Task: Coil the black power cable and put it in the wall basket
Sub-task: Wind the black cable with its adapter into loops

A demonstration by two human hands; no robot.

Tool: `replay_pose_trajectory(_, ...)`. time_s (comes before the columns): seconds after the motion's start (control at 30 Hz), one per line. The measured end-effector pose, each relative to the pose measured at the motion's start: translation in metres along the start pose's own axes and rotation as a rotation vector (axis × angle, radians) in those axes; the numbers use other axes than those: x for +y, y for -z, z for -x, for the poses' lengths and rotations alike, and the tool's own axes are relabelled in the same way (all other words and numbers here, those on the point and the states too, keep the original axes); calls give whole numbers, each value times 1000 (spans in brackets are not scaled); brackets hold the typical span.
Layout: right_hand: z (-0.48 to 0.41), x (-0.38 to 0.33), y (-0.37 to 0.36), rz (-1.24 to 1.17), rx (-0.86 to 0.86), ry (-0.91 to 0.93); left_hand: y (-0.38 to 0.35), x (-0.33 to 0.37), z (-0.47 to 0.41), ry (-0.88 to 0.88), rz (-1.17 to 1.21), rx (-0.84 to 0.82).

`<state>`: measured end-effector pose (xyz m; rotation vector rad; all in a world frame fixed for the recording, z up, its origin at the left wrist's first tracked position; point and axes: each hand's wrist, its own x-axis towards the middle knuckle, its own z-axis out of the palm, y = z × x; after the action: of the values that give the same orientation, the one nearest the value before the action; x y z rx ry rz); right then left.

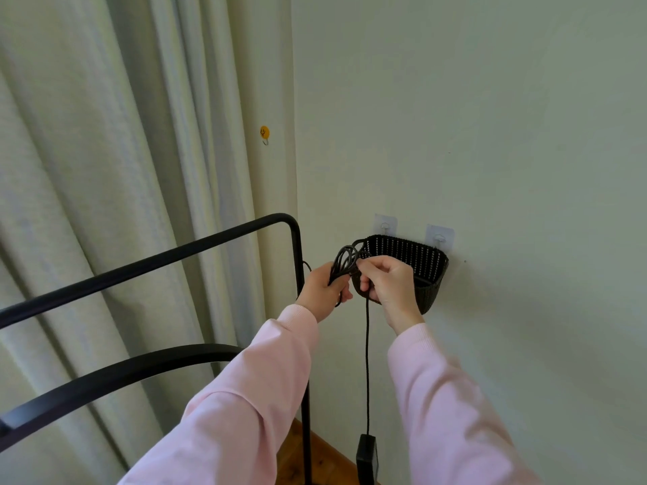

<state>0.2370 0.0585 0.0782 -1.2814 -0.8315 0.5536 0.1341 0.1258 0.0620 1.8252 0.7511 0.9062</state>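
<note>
The black power cable (345,261) is bunched into several loops that stick up out of my left hand (324,287), which is closed around them. My right hand (388,281) pinches the cable just right of the loops, in front of the basket's left end. From there a straight length of cable (367,362) hangs down to a black power brick (367,456) dangling near the floor. The dark woven wall basket (416,255) hangs on two clear adhesive hooks right behind my hands; I cannot see into its bottom.
A black metal rack (196,243) with a vertical post stands to the left, close to my left arm. Pale curtains (122,169) hang behind it. A yellow smiley hook (265,132) is stuck on the wall. Wooden floor (322,456) shows below.
</note>
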Motion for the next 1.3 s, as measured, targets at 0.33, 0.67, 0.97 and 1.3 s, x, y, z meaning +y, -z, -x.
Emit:
replay_pose_trajectory(0.33,0,20,12,127,-119,-170,-2,6,-6,9,133,102)
replay_pose_trajectory(0.67,-1,30,16,-5,113,-129,0,-7,-11,48,83,93)
replay_pose_trajectory(0.97,-6,-6,-6,-263,121,-67,-5,4,-8,13,89,2)
replay_pose_trajectory(1.3,-7,-10,-22,-291,108,-123,-3,13,-1,-1,198,-71)
